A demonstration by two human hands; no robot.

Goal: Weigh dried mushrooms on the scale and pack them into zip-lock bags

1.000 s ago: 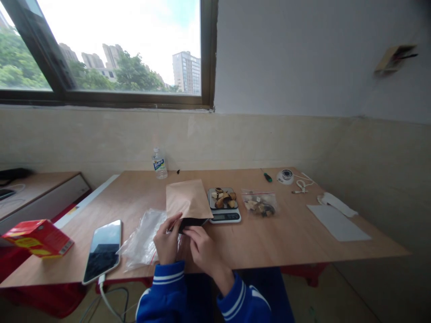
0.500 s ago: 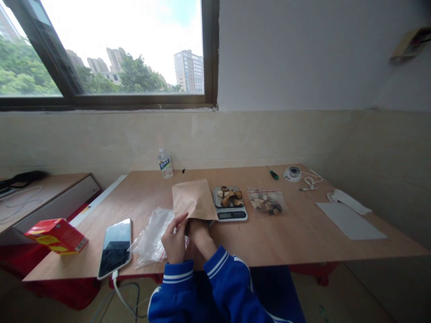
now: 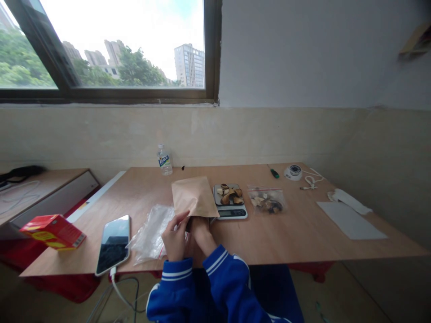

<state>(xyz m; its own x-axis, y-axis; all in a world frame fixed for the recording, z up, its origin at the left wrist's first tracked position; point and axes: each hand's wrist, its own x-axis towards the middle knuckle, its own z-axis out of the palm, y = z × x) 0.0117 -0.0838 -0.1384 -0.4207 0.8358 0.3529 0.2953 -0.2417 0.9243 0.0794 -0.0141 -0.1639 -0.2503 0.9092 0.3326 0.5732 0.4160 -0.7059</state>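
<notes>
A brown kraft paper bag (image 3: 194,195) is in front of me with its mouth toward me. My left hand (image 3: 175,233) pinches the left edge of that mouth. Into the opening reaches my right hand (image 3: 202,234); its fingers are hidden inside the bag. Just right of the bag, a small digital scale (image 3: 235,213) carries several dried mushroom pieces (image 3: 230,194) on its plate. A zip bag (image 3: 266,200) of similar dried pieces lies farther right. Clear plastic bags (image 3: 153,235) lie left of and partly under my left hand.
On the wooden table (image 3: 276,240) are a phone (image 3: 113,244) on a cable, a red box (image 3: 54,232) and a plastic bottle (image 3: 164,161). Toward the right lie a green-handled screwdriver (image 3: 274,173), a white camera (image 3: 293,172) with its cord, and a white sheet (image 3: 350,220).
My right hand has gone slightly deeper into the paper bag. The left hand keeps its pinch on the edge. The view has shifted slightly.
</notes>
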